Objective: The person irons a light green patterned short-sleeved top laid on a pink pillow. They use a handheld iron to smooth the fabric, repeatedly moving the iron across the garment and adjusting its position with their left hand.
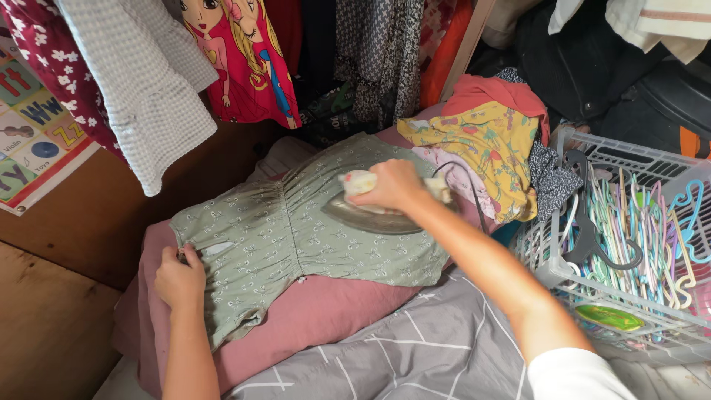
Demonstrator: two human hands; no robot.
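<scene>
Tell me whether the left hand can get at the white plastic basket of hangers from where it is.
Probably not: the left hand pins the green dress at the far side, and the right arm's iron lies between it and the basket.
</scene>
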